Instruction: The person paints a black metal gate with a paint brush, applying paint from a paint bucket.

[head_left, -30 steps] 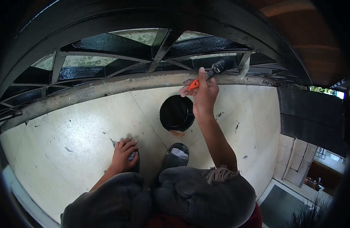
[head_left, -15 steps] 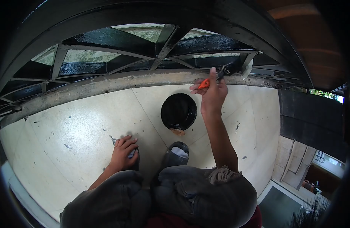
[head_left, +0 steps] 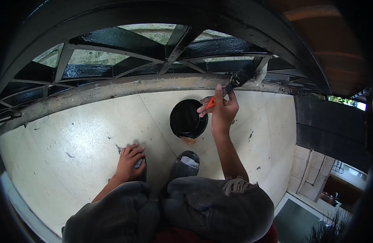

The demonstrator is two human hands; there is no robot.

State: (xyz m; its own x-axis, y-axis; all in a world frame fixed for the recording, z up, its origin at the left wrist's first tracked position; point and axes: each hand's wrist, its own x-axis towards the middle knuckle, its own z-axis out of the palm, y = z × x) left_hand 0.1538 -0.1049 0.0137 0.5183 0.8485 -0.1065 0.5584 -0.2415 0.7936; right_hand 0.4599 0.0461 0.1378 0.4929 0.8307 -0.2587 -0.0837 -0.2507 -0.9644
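My right hand (head_left: 224,114) is closed around the orange handle of a paintbrush (head_left: 231,87). The dark bristles point up and to the right, overlapping the lower part of a black metal gate (head_left: 132,40) in this view. Just left of that hand, a round black paint container (head_left: 188,118) stands on the tiles, dark and glossy inside. My left hand (head_left: 131,161) lies over the toe of my left shoe with its fingers stretched out, holding nothing.
Pale floor tiles (head_left: 85,158) with dark paint smears spread around my feet. A rough concrete sill (head_left: 101,90) runs beneath the gate. A brownish scrap (head_left: 187,140) lies against the container's near side. Dark panels (head_left: 328,125) stand at the right.
My right hand has moved slightly down and left with the paintbrush, and the brush head now shows more fully. My left hand stays on the shoe.
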